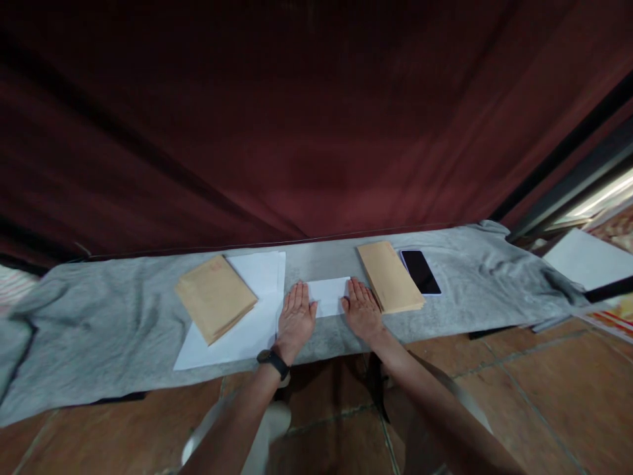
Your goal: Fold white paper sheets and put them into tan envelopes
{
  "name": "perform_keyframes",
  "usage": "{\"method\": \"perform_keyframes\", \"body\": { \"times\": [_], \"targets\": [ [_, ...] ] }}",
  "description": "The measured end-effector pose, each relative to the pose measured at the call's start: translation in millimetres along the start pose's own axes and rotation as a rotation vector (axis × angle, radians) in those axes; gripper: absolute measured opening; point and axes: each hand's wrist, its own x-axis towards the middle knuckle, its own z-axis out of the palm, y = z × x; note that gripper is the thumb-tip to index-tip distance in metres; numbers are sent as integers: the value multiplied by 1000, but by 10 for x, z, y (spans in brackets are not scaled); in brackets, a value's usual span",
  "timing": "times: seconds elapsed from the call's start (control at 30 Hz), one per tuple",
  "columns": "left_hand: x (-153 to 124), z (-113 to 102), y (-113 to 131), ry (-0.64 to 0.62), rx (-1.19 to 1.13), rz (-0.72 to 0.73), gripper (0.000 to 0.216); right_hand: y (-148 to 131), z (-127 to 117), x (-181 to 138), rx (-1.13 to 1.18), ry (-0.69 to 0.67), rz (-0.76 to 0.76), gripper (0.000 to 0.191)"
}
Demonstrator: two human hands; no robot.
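A small folded white paper lies on the grey cloth that covers the table. My left hand rests flat and open on its left edge, fingers stretched out together; a dark watch sits on that wrist. My right hand lies flat and open on the paper's right edge. A stack of brown envelopes sits just right of my right hand. Another brown envelope stack lies left of my left hand on top of white sheets.
A black phone lies face up beside the right envelope stack. A dark red curtain hangs behind the table. A white sheet sits at the far right. Terracotta floor tiles show below the table's front edge.
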Motion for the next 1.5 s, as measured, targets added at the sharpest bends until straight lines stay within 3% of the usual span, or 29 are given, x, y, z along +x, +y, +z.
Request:
{"method": "perform_keyframes", "body": {
  "times": [0.17,0.33,0.47,0.87,1.0,1.2,1.5],
  "targets": [
    [-27,-66,78,-36,-5,-62,61,-8,-111,22,14,-38,19,54],
    [-76,-129,255,-89,-39,-14,59,-149,-227,85,102,-175,-165,53],
    [-119,-171,322,-125,-30,25,58,-211,-193,68,116,-264,-228,50],
    [-206,-342,191,-207,14,231,60,9,-157,37,47,-173,-177,52],
    [-215,-349,197,-211,18,228,60,-69,-176,79,76,-187,-164,52],
    [-214,-350,192,-205,20,239,60,-286,-145,77,140,-295,-291,51],
    [-229,-438,175,-210,-6,230,59,-107,-133,74,42,-266,-214,53]
  ]
}}
